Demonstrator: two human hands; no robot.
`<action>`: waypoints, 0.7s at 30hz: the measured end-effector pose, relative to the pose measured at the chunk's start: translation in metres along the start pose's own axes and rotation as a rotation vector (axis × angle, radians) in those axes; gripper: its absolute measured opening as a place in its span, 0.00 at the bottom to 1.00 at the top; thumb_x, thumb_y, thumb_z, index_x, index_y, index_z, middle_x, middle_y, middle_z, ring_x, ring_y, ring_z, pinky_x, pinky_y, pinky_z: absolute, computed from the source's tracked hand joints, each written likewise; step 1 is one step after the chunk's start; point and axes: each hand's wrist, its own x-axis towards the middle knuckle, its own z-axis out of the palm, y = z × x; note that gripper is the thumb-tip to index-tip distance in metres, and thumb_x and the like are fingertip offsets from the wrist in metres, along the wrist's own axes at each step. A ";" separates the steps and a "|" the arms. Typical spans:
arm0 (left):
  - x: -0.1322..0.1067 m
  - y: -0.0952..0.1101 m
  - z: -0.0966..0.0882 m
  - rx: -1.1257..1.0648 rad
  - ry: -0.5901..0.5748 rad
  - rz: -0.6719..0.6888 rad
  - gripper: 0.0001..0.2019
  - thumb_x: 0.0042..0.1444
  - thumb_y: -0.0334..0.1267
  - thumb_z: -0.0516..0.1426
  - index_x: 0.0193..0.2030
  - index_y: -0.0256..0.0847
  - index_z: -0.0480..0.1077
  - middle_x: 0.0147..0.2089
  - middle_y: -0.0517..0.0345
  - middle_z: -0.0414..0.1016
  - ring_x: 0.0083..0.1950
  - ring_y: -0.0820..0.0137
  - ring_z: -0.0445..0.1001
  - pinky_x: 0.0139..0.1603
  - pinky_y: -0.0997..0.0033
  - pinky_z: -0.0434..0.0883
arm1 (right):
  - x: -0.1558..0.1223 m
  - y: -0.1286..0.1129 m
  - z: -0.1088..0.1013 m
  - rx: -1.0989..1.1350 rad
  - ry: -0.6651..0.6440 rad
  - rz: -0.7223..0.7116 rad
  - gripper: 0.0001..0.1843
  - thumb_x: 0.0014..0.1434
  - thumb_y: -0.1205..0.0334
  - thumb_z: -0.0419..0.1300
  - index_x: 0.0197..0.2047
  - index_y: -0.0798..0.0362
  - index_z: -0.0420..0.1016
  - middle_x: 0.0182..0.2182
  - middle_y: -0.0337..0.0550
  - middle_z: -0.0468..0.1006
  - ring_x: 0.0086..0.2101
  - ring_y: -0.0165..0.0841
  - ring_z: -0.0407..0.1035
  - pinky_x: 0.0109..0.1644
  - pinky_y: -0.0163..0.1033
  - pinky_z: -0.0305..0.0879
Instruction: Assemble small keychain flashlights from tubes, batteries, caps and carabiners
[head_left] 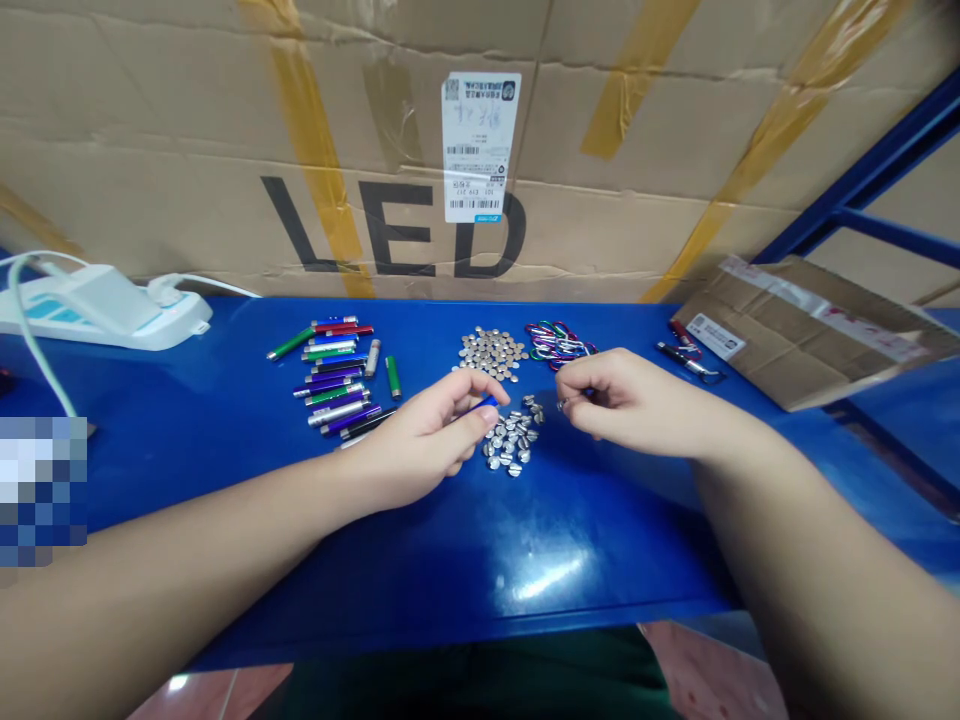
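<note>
My left hand (431, 430) is closed in a pinch around a small blue tube (486, 404), just left of a heap of small silver caps (514, 438). My right hand (619, 398) is closed too, its fingertips pinching a tiny silver part (561, 405) above the same heap. Behind the hands lies a pile of silver button cells (491, 352) and a bunch of coloured carabiner clips (556, 342). Several coloured pen-like tubes (337, 375) lie in a row to the left on the blue table (465, 560).
A large cardboard box printed "LED" (390, 235) stands along the back. A white power strip (97, 305) with its cable sits at far left. A flat cardboard carton (810, 325) lies at right, with two assembled keychain lights (686, 355) beside it. A blue metal frame (870, 190) rises at right.
</note>
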 end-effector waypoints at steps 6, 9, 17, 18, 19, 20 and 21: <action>0.001 0.002 -0.003 0.200 0.071 0.094 0.11 0.70 0.43 0.58 0.54 0.40 0.72 0.32 0.64 0.65 0.27 0.78 0.62 0.28 0.75 0.63 | 0.003 0.003 -0.001 -0.226 -0.127 0.200 0.13 0.51 0.70 0.58 0.22 0.49 0.58 0.18 0.31 0.60 0.23 0.29 0.53 0.30 0.39 0.48; 0.003 0.006 -0.004 0.328 0.155 0.172 0.11 0.67 0.39 0.61 0.52 0.39 0.76 0.43 0.55 0.74 0.37 0.73 0.72 0.37 0.71 0.71 | 0.005 0.002 0.000 -0.250 -0.128 0.223 0.12 0.50 0.72 0.58 0.23 0.49 0.59 0.19 0.32 0.62 0.24 0.29 0.54 0.30 0.39 0.49; 0.008 0.002 -0.008 0.186 0.252 0.158 0.14 0.58 0.34 0.67 0.48 0.39 0.69 0.48 0.54 0.79 0.49 0.68 0.81 0.53 0.64 0.80 | 0.005 0.007 -0.002 -0.211 -0.037 0.247 0.09 0.52 0.71 0.59 0.30 0.49 0.63 0.22 0.32 0.69 0.24 0.30 0.61 0.31 0.38 0.54; 0.008 0.002 -0.008 0.187 0.253 0.147 0.13 0.59 0.34 0.66 0.48 0.39 0.69 0.48 0.53 0.79 0.48 0.68 0.81 0.53 0.64 0.80 | 0.005 0.007 -0.002 -0.206 -0.033 0.240 0.09 0.53 0.72 0.59 0.31 0.49 0.64 0.22 0.32 0.70 0.25 0.30 0.62 0.31 0.38 0.55; 0.008 0.002 -0.008 0.195 0.254 0.137 0.13 0.60 0.33 0.66 0.48 0.38 0.69 0.48 0.53 0.79 0.48 0.69 0.81 0.53 0.64 0.80 | 0.005 0.007 -0.002 -0.201 -0.029 0.231 0.09 0.53 0.72 0.59 0.31 0.49 0.64 0.23 0.32 0.70 0.25 0.30 0.62 0.31 0.38 0.56; 0.008 0.002 -0.008 0.207 0.257 0.131 0.12 0.60 0.33 0.66 0.48 0.38 0.69 0.49 0.52 0.79 0.48 0.69 0.81 0.53 0.64 0.80 | 0.006 0.007 -0.001 -0.197 -0.025 0.223 0.09 0.53 0.72 0.59 0.32 0.49 0.65 0.23 0.33 0.71 0.25 0.30 0.63 0.31 0.38 0.57; 0.008 0.002 -0.008 0.219 0.259 0.129 0.11 0.61 0.33 0.65 0.47 0.38 0.70 0.49 0.52 0.79 0.48 0.69 0.81 0.52 0.64 0.80 | 0.006 0.007 -0.001 -0.194 -0.022 0.215 0.08 0.53 0.72 0.59 0.32 0.49 0.65 0.24 0.33 0.71 0.25 0.31 0.64 0.32 0.38 0.57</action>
